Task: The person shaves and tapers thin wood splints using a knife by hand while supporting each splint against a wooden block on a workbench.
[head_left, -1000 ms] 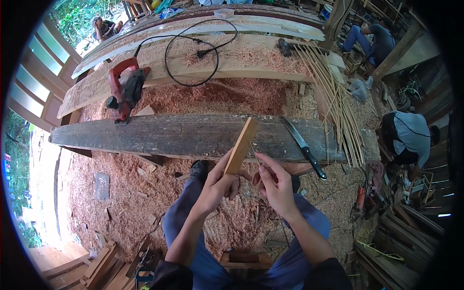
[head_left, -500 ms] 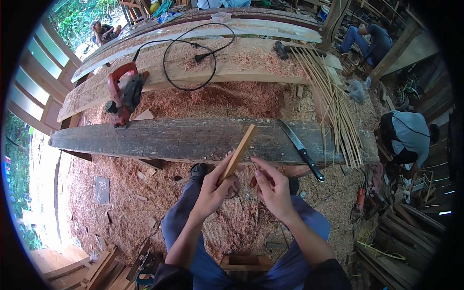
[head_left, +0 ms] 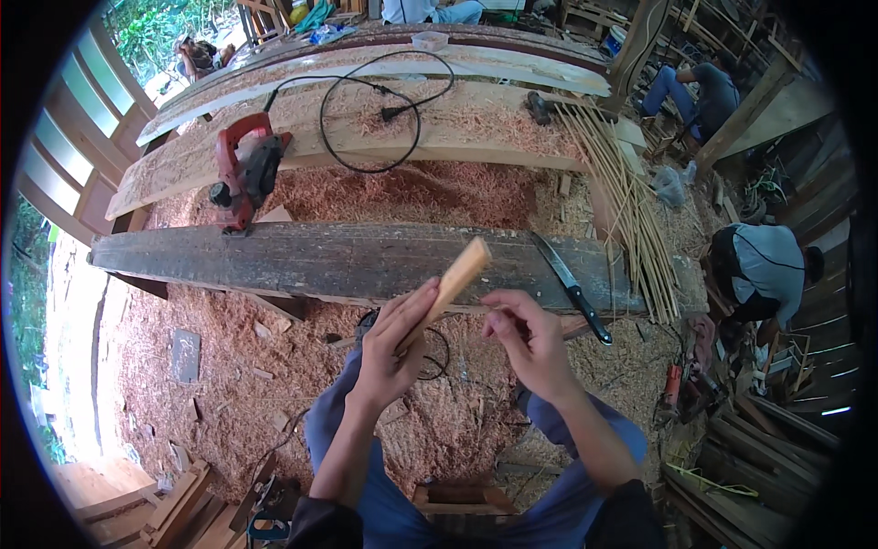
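Observation:
A short, flat strip of pale wood (head_left: pixel 464 274) is gripped in my left hand (head_left: pixel 393 348), its upper end slanting up and to the right over the dark plank (head_left: pixel 357 265). Just right of that strip is my right hand (head_left: pixel 537 346), with thumb and fingers curled in toward each other; whatever is between them, if anything, is too small to make out. A knife (head_left: pixel 572 288) with a black handle lies on the plank beyond my right hand, its handle overhanging the near edge. A dark thin loop (head_left: pixel 444 355) shows below the strip.
A red electric planer (head_left: pixel 242 174) rests at the left, its black cord (head_left: pixel 416 137) coiled on a board. Thin bamboo sticks (head_left: pixel 631 201) lie piled at the right beside a hammer (head_left: pixel 540 108). Shavings (head_left: pixel 247 366) cover the floor. Other people (head_left: pixel 754 274) sit nearby.
My left hand has turned the wood strip so that a broader face shows. My right hand has shifted slightly right and its fingers have curled in more. The view has moved a little.

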Tool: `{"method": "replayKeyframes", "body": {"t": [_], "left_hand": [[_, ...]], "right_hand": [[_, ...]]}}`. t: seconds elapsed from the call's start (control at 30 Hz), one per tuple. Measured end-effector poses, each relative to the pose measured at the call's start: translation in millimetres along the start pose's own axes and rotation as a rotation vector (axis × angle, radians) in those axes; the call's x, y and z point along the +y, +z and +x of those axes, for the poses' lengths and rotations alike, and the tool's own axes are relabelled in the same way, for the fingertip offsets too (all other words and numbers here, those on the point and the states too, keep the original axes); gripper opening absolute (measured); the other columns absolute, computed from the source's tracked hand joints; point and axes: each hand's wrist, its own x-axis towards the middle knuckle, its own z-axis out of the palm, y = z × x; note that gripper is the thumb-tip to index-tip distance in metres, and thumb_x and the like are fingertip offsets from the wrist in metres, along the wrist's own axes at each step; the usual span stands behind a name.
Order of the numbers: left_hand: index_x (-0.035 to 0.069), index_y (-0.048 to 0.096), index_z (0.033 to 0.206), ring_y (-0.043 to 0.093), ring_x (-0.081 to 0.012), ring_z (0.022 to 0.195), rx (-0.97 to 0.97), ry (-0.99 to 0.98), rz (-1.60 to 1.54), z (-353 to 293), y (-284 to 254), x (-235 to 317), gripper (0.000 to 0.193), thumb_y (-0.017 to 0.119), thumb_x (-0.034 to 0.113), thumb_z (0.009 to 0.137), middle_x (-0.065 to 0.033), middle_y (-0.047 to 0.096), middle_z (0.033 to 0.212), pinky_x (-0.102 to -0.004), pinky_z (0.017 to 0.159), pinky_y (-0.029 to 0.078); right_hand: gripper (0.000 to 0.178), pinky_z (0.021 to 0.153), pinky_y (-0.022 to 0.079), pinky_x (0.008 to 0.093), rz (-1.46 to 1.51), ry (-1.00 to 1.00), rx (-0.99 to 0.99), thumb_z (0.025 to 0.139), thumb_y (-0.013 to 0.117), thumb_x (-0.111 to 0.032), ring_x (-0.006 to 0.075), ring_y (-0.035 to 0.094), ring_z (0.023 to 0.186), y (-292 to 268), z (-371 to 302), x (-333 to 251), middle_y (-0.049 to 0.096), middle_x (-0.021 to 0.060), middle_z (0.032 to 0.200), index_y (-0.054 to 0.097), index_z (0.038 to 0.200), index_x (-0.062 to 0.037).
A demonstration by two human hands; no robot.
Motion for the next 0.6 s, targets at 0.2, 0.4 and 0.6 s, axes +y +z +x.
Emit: {"method": "replayKeyframes", "body": {"t": [0.2,0.4,0.6], "left_hand": [[0.005,0.056,0.141,0.058,-0.0315,0.126,-0.094,0.190,0.103,0.0,25.4,3.2,0.072,0.056,-0.013,0.071,-0.0122,0.058,0.145,-0.0419,0.102,0.042],[0.002,0.055,0.135,0.063,-0.0332,0.116,-0.124,0.071,0.035,3.9,49.0,10.5,0.062,0.062,-0.009,0.075,-0.0164,0.063,0.133,-0.0415,0.101,0.048],[0.000,0.053,0.134,0.070,-0.0210,0.095,0.010,-0.191,-0.015,-7.1,82.8,2.5,0.047,0.063,-0.002,0.088,-0.0175,0.067,0.111,-0.0332,0.077,0.057]], "right_hand": [[0.018,0.055,0.041,0.0236,-0.142,0.015,0.015,0.103,0.058,-0.012,0.0043,0.053,0.060,-20.7,-10.1,4.2,0.066,0.0030,0.077,0.063,0.116,-0.0006],[0.018,0.055,0.045,0.0301,-0.413,-0.059,0.104,0.096,0.066,-0.010,0.0142,0.060,0.060,-26.8,-22.9,-4.7,0.068,0.0083,0.081,0.065,0.111,-0.0008],[0.023,0.063,0.053,0.0386,-0.795,-0.311,0.246,0.085,0.069,-0.001,0.0283,0.067,0.074,-10.1,-23.7,11.7,0.071,0.0082,0.089,0.068,0.107,-0.0043]]}}
